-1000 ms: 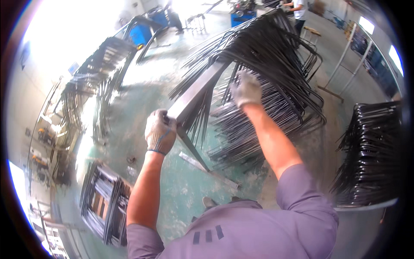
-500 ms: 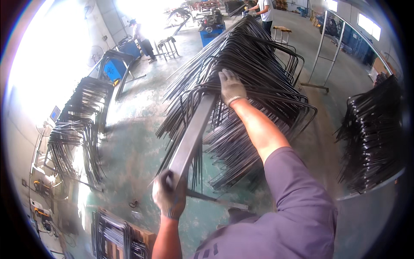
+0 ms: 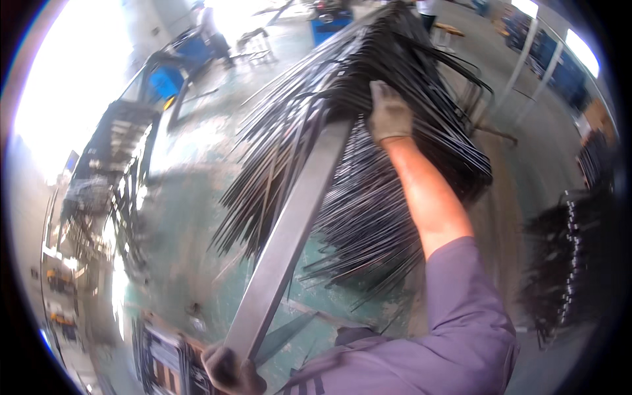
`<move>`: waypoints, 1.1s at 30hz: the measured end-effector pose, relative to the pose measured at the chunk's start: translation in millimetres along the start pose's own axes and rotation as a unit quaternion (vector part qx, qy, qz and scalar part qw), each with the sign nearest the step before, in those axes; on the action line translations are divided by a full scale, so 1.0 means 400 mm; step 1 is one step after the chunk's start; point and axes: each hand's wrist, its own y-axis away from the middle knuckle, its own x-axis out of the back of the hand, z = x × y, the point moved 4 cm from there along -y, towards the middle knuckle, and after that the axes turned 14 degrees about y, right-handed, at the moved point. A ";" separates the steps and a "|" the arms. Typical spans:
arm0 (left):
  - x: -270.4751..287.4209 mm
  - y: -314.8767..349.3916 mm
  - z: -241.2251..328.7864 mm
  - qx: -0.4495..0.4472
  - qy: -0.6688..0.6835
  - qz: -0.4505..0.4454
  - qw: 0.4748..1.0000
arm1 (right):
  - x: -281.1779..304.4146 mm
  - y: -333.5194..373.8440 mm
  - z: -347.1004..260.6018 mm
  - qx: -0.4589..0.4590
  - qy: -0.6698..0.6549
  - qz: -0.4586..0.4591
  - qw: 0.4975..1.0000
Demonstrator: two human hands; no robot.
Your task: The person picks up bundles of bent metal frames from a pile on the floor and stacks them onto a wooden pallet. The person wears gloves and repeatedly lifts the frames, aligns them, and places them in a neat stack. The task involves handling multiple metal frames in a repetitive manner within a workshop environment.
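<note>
A long grey square-section metal beam (image 3: 289,230) slants from the lower left up to a big stack of bent black metal rods (image 3: 395,72). My left hand (image 3: 232,370), in a grey work glove, is closed round the beam's near end. The rods hang over the beam's far part, their bends along the top and their legs fanning down on both sides. My right hand (image 3: 390,113), gloved too, lies against the nearest rods close to the bends, fingers stretched out. Its fingertips are partly lost against the dark metal.
More bent rods hang on a rack at the left (image 3: 108,158) and at the right (image 3: 559,257). Bent metal frames (image 3: 161,359) stand at the lower left. Farther off are a person (image 3: 209,33), a blue machine (image 3: 329,27) and a stool (image 3: 449,31).
The nearest rods have moved away from me along the beam, with my right hand against them. My left hand is lower in view, and more bare beam shows. The view has shifted.
</note>
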 end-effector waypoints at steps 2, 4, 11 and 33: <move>-0.032 -0.035 0.032 0.029 -0.021 -0.012 0.999 | -0.002 0.001 0.030 -0.008 0.002 0.002 1.000; -0.031 -0.035 0.048 0.045 -0.039 -0.001 0.998 | 0.019 0.006 0.014 -0.016 0.007 0.003 1.000; 0.034 0.000 0.091 0.146 -0.008 -0.002 0.989 | 0.064 0.042 -0.089 -0.029 -0.013 -0.095 0.995; 1.135 1.559 0.195 0.639 -0.125 0.331 0.684 | 0.889 1.849 -1.162 0.104 -0.180 -0.821 0.532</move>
